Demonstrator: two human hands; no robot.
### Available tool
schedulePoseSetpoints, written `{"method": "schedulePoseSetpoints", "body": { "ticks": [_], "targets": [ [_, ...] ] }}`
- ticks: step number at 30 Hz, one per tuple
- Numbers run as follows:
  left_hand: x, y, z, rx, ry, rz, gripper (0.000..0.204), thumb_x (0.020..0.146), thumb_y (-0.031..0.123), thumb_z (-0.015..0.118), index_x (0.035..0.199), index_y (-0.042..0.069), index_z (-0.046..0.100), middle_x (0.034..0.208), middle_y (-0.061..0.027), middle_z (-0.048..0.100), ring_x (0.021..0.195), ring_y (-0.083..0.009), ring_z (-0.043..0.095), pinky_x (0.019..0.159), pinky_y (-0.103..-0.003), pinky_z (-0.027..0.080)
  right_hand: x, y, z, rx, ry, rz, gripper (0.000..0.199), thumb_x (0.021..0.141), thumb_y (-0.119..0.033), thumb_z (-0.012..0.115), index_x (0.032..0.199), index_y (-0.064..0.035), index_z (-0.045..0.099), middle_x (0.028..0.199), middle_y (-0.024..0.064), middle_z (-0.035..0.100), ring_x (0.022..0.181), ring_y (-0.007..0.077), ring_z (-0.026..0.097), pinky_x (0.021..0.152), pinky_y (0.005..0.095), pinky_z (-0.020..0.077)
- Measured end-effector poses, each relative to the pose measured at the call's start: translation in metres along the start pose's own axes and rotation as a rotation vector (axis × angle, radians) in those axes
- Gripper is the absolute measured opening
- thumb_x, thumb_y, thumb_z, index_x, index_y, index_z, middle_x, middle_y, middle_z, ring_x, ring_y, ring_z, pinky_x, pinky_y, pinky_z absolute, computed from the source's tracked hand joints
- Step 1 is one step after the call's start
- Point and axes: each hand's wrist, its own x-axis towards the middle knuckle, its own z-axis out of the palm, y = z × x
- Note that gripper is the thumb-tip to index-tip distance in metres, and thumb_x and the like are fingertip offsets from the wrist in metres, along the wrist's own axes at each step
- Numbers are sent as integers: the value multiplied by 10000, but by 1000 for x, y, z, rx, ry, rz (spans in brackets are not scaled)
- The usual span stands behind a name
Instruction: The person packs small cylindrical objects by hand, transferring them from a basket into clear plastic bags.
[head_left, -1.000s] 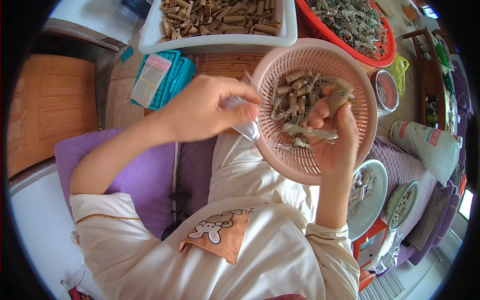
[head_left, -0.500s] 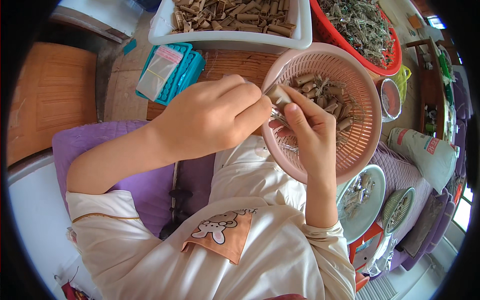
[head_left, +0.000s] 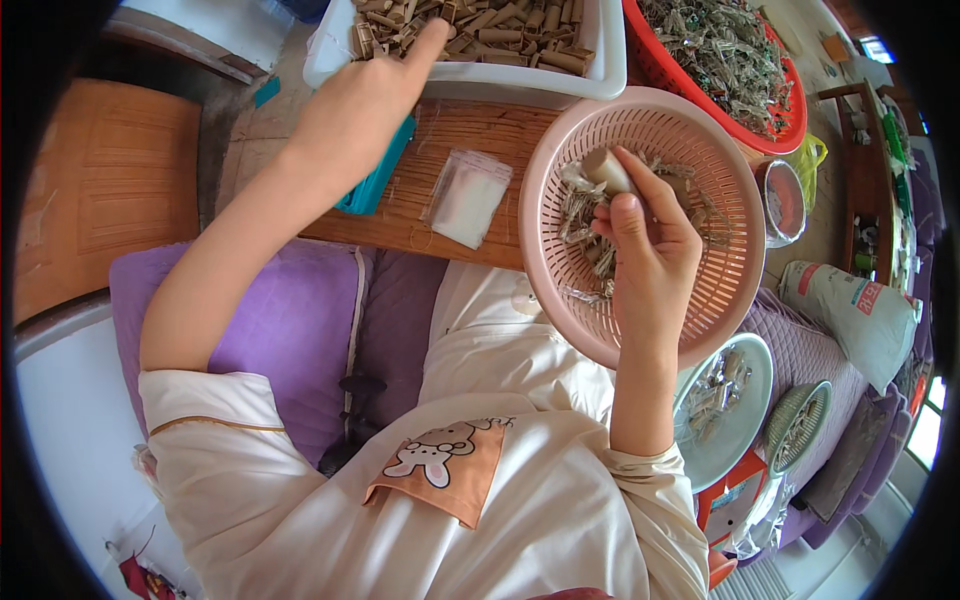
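A woven mat (head_left: 470, 150) lay before you with a white tray (head_left: 590, 80) of brown tubes at its far edge and a pink basket (head_left: 700, 300) at its right. Half a second earlier both hands met over the basket; now your left hand (head_left: 350, 110) had reached to the tray, forefinger extended, the others loosely curled. Your right hand (head_left: 645, 250) gripped a pale tube (head_left: 608, 170) over the basket, its lower end hidden.

Tray (head_left: 600, 82) behind basket (head_left: 700, 300), pouch (head_left: 465, 200) left

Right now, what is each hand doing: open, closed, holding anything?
Left hand: fingers loosely curled, reaching into the white tray, holding nothing visible.
Right hand: closed on a small tan roll.
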Motion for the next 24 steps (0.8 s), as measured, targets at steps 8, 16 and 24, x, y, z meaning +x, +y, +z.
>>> {"method": "schedulePoseSetpoints", "body": {
  "ticks": [8,16,24],
  "targets": [
    [10,-2,-16,-626,-23,-38,391,705,16,611,1080,3,502,697,-152,627,683,-242,629,626,-349,484,-2,3,-2,-304,1,-151,253,795,-32,596,1043,13,570,876,45,557,730,72,524,632,184,444],
    [3,21,-39,-997,-372,-137,385,666,18,679,1026,21,543,693,-42,633,655,-75,573,611,-222,442,3,-9,6,-357,204,-438,229,697,-4,669,914,-4,594,797,75,575,662,130,544,558,220,442],
    [-7,34,-45,-1218,-445,-70,393,653,-35,658,1029,-3,553,683,-51,626,663,-75,574,611,-216,454,4,-17,7,-357,85,-387,238,667,-5,691,891,-6,612,760,84,597,619,137,553,566,227,447]
  ]
}}
